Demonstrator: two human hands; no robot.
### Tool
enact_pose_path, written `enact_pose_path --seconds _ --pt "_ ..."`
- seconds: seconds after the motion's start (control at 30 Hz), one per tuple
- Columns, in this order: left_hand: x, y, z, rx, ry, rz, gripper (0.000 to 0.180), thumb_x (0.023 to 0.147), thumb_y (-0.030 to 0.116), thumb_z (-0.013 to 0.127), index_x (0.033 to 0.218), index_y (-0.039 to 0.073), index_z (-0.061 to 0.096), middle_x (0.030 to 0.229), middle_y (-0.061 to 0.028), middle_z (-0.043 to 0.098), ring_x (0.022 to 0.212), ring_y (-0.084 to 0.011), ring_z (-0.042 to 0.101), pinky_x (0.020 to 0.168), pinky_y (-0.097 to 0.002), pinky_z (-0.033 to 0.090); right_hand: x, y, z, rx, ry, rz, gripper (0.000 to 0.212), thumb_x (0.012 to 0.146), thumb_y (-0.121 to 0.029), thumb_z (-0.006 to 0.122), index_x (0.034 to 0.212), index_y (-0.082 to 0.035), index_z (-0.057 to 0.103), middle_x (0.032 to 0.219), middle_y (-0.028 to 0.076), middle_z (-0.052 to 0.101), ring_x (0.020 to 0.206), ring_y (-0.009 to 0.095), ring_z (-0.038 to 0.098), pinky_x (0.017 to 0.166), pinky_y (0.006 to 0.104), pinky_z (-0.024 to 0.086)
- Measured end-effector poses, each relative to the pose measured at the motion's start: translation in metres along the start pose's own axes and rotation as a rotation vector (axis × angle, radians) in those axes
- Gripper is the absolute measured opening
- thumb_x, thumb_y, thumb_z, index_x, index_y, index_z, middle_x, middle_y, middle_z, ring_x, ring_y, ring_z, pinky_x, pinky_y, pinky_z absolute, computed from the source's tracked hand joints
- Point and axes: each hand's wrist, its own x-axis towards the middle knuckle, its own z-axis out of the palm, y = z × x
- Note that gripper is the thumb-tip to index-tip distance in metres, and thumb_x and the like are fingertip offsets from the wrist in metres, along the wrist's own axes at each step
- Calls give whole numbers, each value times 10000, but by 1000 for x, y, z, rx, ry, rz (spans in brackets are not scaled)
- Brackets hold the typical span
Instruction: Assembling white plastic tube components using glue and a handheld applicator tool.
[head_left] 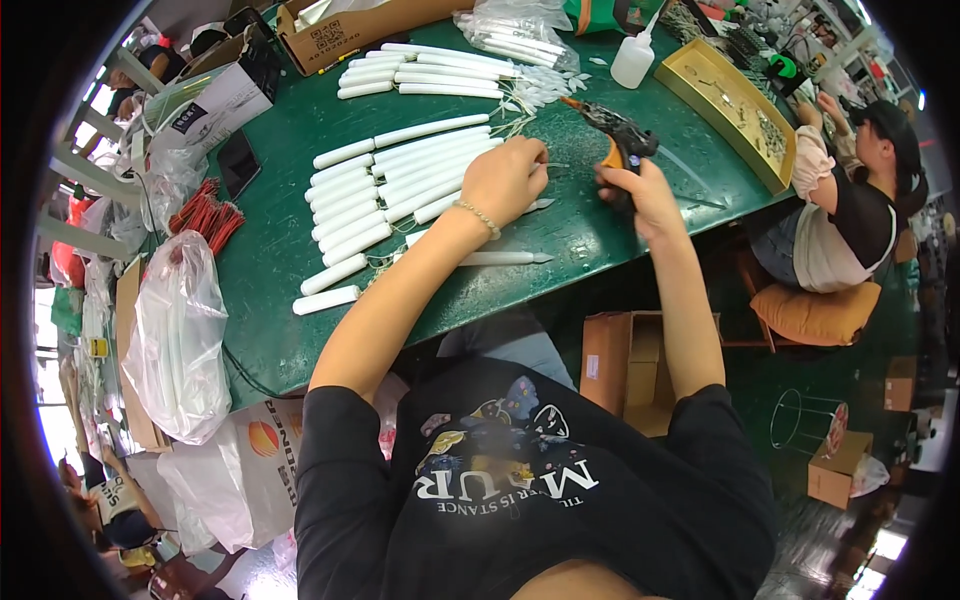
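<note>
My right hand [648,198] is wrapped round the handle of a black glue gun [620,132] with an orange trigger, its nozzle pointing up and left over the table. To its left, my left hand [507,180] has its fingers curled and pressed together above the ends of several white LED taper candles [428,160]. What these fingers hold, if anything, is too small to make out. A single candle with a pointed, flame-shaped tip [500,258] lies below the left wrist. Short white tubes [350,240] lie left of the candles, with thin wires among them.
Further back on the green table [285,130] are more candles [430,75], clear flame tips [540,92], a white squeeze bottle [632,62] and a yellow tray [728,139]. Red wires [207,215], a phone [239,165] and a plastic bag [178,335] are at left. A co-worker [850,190] sits at right.
</note>
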Motion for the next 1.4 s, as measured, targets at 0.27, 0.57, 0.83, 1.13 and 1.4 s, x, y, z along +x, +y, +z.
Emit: enact_pose_path --seconds 0.27,0.57,0.83,1.13,1.4 --pt "-5 5 -14 -223 -57 -70 195 828 207 628 934 46 658 865 -117 671 780 -265 643 723 -331 497 6 4 35 26 -109 -107 295 784 -59 702 1026 40 564 853 79 640 708 140 618 606 248 501" --pt "-7 7 -22 -222 -58 -138 212 824 211 655 897 14 688 809 -105 687 702 -203 641 655 -303 498 -6 -7 39 44 -94 -58 392 815 -44 662 1169 28 509 1031 112 650 848 160 632 699 255 520" --pt "-6 -11 -24 -300 1 -295 210 821 209 647 886 14 695 736 -58 662 552 -122 609 529 -260 472 -31 -4 14 59 -35 -77 230 878 -158 628 1054 -19 580 871 55 631 742 113 569 652 243 466" --pt "-7 -11 -23 -334 -34 -403 205 780 267 641 840 88 722 814 -92 703 749 -268 663 689 -350 516 -45 10 18 -260 56 -201 192 872 -236 665 937 -59 627 786 7 619 712 84 550 660 233 422" --pt "-8 -14 -22 -331 -21 -333 209 808 199 653 875 6 698 752 -54 682 563 -119 610 552 -254 484 -44 10 28 -242 133 -172 204 849 -241 700 911 -63 622 748 -12 585 703 74 534 669 231 404"
